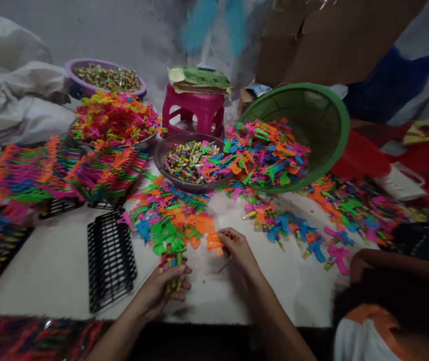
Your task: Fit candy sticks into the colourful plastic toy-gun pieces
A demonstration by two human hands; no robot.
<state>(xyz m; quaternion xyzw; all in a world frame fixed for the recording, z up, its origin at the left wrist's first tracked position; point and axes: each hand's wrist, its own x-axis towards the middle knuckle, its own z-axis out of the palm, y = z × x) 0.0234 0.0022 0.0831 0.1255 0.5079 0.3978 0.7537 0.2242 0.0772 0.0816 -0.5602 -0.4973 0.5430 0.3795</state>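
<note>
One small bundle of wrapped candy sticks (172,266) sits upright in my left hand (161,293), fingers curled round it just above the white tabletop (56,265), and one orange plastic toy piece (214,244) is pinched between the thumb and fingertips of my right hand (239,249), at the near edge of the loose pile of coloured toy pieces (169,215). Just left of my left hand lies one black slotted rack (111,260), flat on the table; a second black rack (58,206) peeks out beyond it under the rows of stacked pieces (63,170). Ahead of me, one dark bowl of candy sticks (189,161), and touching it on the right, one green basket (312,120) tipped on its side, spilling coloured pieces. Behind stand one pink stool (193,111) and one purple basin (105,77); a second heaped bowl (114,118) sits between. At lower right, another person's arm (387,260) rests near more scattered pieces (349,205); too many to count.
</note>
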